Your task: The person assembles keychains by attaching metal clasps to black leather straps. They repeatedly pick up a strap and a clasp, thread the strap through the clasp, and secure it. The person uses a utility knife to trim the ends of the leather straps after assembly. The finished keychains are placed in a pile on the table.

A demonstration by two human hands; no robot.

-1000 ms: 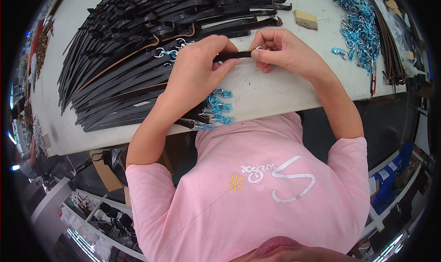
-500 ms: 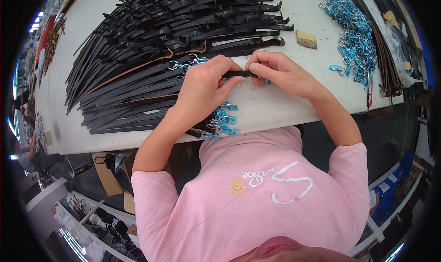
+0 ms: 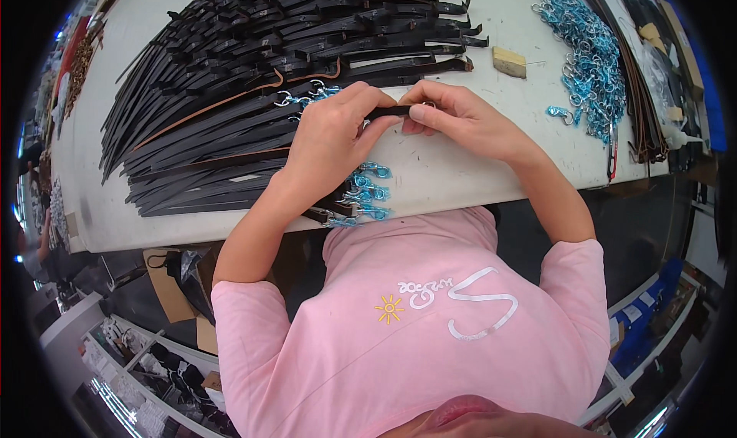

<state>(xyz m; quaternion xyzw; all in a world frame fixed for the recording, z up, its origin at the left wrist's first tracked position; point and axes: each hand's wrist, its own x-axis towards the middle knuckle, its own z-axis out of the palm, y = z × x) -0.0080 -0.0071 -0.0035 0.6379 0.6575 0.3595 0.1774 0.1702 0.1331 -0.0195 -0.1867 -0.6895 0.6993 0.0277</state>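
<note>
While L hand (image 3: pixel 328 132) & R hand (image 3: pixel 454 119) pinch black strap (image 3: pixel 391 111) betw. thumbs & fingers, just off near side of strap pile (image 3: pixel 299 35), twist/slip poss. if either thumb eases.

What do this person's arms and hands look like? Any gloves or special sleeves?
No gloves: the left hand and right hand are bare, and so are both forearms. Plain, loose pink sleeves end around the elbows.

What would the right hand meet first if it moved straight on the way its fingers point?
Probably the left hand, just beyond the short stretch of black strap between them; exact depth is unclear.
</note>
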